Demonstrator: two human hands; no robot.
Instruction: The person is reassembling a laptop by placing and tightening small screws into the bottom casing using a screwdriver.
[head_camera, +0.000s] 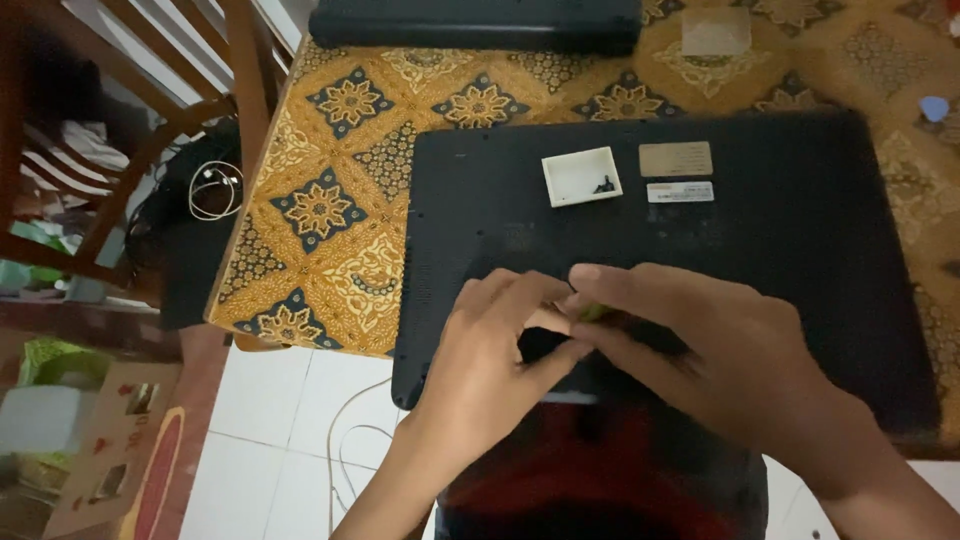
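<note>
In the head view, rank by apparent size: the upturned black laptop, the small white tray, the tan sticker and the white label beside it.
1. Black laptop, by far the largest.
2. White tray.
3. Tan sticker, close to the tray in area, so that order is unsure.
4. White label, smallest.

Left hand (490, 350), right hand (700, 350), fingertips together

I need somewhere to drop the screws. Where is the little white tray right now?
The white tray sits on the upturned black laptop, toward its far edge, just left of two labels and beyond both hands.
</note>
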